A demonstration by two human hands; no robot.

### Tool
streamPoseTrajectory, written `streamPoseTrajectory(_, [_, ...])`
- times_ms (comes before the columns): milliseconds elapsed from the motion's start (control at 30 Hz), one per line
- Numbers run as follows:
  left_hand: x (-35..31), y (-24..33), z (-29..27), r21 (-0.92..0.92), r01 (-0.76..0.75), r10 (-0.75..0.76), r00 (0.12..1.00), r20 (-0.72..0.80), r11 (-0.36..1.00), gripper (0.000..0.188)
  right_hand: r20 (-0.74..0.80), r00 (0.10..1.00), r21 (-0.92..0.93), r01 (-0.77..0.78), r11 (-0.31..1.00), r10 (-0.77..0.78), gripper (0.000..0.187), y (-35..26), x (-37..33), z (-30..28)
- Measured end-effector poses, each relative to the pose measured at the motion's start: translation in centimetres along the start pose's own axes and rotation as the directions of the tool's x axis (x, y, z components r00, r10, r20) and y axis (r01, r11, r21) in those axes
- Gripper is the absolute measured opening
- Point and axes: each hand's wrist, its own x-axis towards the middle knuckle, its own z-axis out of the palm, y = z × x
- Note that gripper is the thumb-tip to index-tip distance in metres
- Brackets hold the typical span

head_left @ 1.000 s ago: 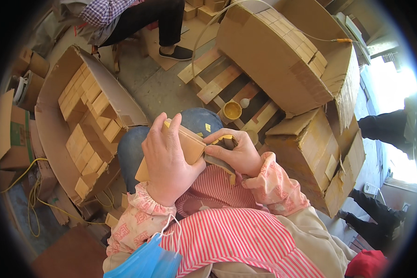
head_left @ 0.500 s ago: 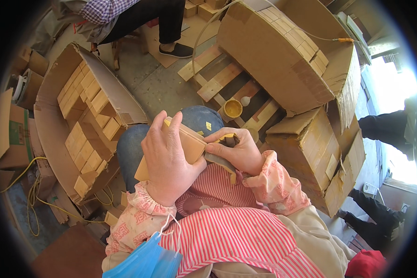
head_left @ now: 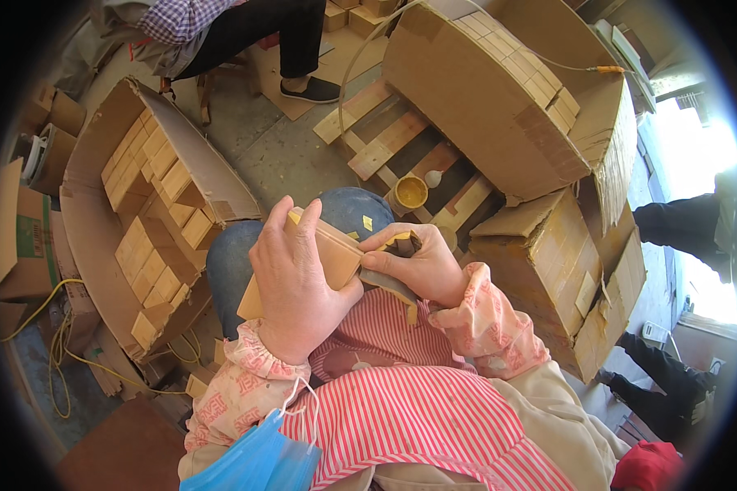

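My left hand (head_left: pixel 291 282) is wrapped around a pale, flat wooden box (head_left: pixel 339 260), holding it tilted above my lap. Its fingers run up over the side and the thumb presses near the right end. At that end, my right hand (head_left: pixel 426 266) pinches a bent strip of what looks like sandpaper (head_left: pixel 390 285), grey on one face with yellowish edges. The right thumb and forefinger touch the box's corner. Part of the strip is hidden behind those fingers, and the left palm covers much of the box.
Cardboard cartons with stacked wooden blocks stand at left (head_left: pixel 151 237) and far right (head_left: pixel 540 82). A worn carton (head_left: pixel 532 254) is at my right. A yellow tub (head_left: pixel 410 192) rests by a wooden pallet (head_left: pixel 393 143). Beyond, a person's leg (head_left: pixel 303 41) shows. A blue mask (head_left: pixel 262 454) hangs at my chest.
Almost nothing differs. Both hands keep their grip, with only a very slight shift of the right fingers and the strip at the box's corner.
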Motion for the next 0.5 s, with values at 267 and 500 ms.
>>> streamPoseTrajectory(267, [0.1, 0.0, 0.0, 0.0, 0.003, -0.003, 1.0, 0.002, 1.0, 0.102, 0.003, 1.0, -0.03, 0.001, 1.0, -0.001, 0.022, 0.0, 0.1, -0.1])
streamPoseTrajectory(500, [-0.3, -0.5, -1.2, -0.141, 0.019, -0.015, 1.0, 0.028, 0.99, 0.103, -0.001, 1.0, -0.031, -0.003, 1.0, 0.003, 0.021, -0.5, -0.1, 0.0])
